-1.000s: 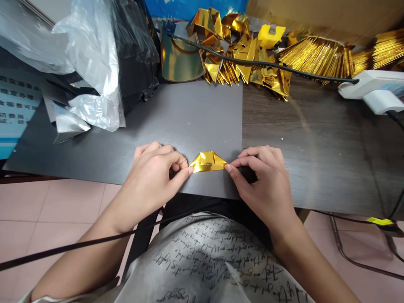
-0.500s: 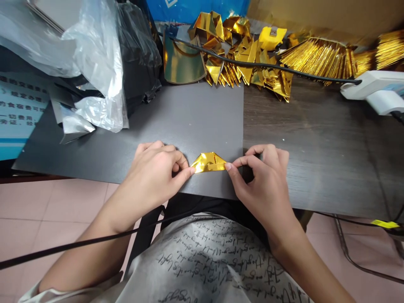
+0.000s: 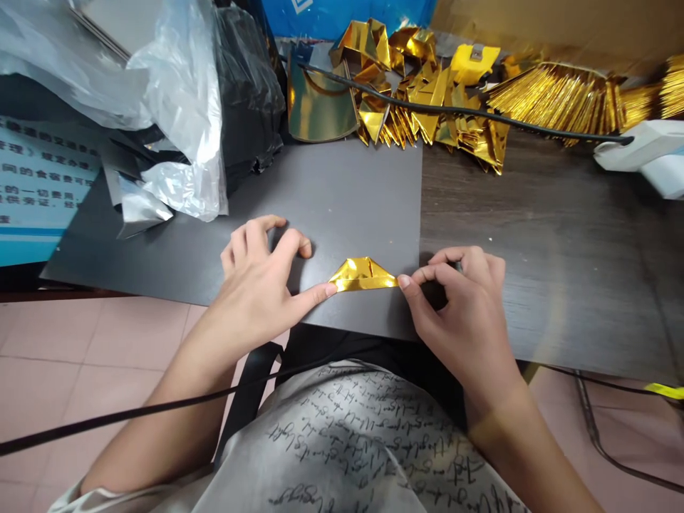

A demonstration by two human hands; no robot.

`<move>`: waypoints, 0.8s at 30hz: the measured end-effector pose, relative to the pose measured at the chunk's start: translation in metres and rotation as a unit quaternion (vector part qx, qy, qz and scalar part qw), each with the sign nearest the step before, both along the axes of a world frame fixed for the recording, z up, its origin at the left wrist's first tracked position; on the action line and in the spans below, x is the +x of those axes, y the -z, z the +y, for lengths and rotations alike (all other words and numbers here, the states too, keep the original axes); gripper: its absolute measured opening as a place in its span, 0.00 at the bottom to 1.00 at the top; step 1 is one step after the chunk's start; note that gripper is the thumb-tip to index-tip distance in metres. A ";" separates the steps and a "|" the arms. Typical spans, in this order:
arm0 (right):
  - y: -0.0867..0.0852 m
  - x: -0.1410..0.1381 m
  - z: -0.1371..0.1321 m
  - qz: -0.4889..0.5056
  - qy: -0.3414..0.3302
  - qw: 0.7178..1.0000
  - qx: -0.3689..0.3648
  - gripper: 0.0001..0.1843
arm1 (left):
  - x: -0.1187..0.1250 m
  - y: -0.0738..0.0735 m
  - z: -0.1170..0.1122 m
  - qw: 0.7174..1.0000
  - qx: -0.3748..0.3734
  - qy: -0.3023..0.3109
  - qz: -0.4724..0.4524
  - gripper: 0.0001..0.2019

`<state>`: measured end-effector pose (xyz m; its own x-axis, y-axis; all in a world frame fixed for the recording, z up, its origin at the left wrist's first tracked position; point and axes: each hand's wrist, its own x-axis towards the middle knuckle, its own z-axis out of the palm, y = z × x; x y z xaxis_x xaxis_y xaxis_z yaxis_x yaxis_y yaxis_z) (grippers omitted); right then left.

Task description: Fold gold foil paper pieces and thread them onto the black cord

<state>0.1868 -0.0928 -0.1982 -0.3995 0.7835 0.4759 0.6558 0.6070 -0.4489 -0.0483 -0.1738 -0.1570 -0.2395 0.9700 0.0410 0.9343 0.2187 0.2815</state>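
Our foil (image 3: 363,273) is folded, what's left unclear; left hand (image 3: 261,278) spread, thumb touching it; right hand (image 3: 464,303) pinching its tip.

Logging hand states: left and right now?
Left hand: open, thumb touching left tip of the folded gold foil.
Right hand: closed, pinching its right tip.

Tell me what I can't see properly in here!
In the head view:
Folded gold paper: underside hidden, facing the grey surface.
Black bag: inside hidden by its plastic.
White power strip: cut off by the right edge.
Blue printed sheet: cut off by the left edge.
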 end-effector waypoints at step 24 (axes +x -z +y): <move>0.009 -0.004 -0.035 -0.195 -0.178 0.952 0.155 0.31 | -0.012 0.003 -0.006 0.998 0.005 0.051 -0.027 0.26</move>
<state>0.1828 -0.1273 -0.2075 -0.8074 0.4109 0.4234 0.4632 0.8859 0.0236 -0.0602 -0.1795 -0.1602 -0.1419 0.9891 0.0399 0.9350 0.1207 0.3334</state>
